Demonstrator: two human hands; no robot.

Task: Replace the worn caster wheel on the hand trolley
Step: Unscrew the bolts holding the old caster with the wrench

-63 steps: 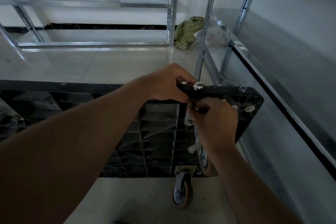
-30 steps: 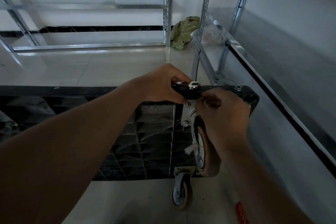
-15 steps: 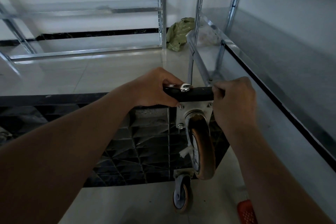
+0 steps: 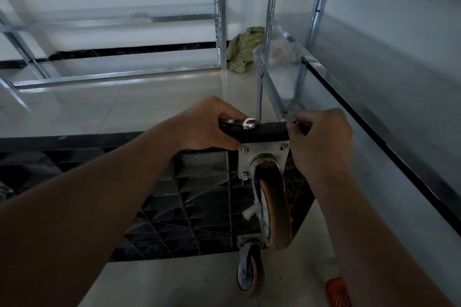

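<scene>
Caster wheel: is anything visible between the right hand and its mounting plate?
Nothing visible. The right hand pinches something small at the trolley deck's top edge, beside the mounting plate of the caster wheel. The left hand holds a wrench there.

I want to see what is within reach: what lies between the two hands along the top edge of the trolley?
In the head view, a silver wrench head and a bare stretch of the trolley's black edge lie between the left hand and right hand.

A crumpled green sack (image 4: 245, 50) lies on the pale tiled floor (image 4: 124, 109), at the foot of a metal shelving upright (image 4: 220, 15). Nearer than the sack, a red perforated object (image 4: 338, 291) rests on the floor.
</scene>
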